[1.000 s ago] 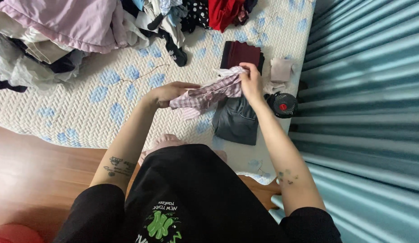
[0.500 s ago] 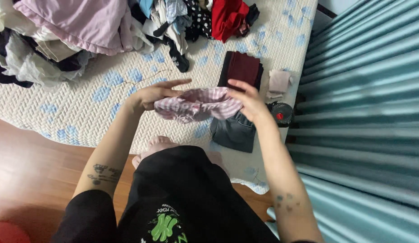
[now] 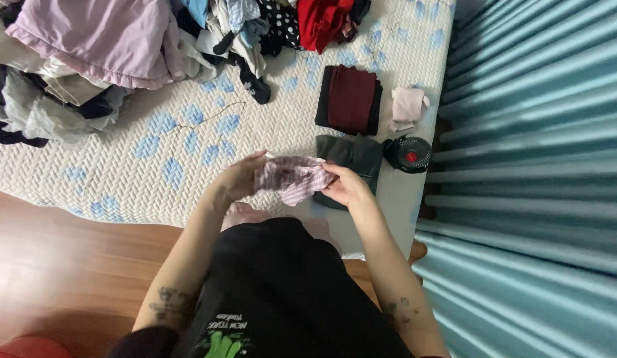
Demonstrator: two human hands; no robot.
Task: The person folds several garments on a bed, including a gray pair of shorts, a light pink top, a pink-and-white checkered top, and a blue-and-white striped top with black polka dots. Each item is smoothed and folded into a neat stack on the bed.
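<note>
A small pink-and-white checked garment (image 3: 293, 178) is held between both hands above the near edge of the bed (image 3: 189, 152). My left hand (image 3: 241, 176) grips its left end and my right hand (image 3: 345, 184) grips its right end, so the cloth is bunched into a short fold. Just beyond my right hand lies a folded dark grey garment (image 3: 356, 156) on the bed.
A folded dark red and black garment (image 3: 349, 99) and a small folded pale pink piece (image 3: 408, 106) lie farther back. A small black fan (image 3: 409, 153) sits at the bed's right edge. A heap of unfolded clothes (image 3: 109, 46) fills the far left. Teal curtain (image 3: 534, 179) hangs on the right.
My hands have come closer together, folding the checked garment from a stretched strip into a shorter bundle, and have dropped lower toward the bed's near edge.
</note>
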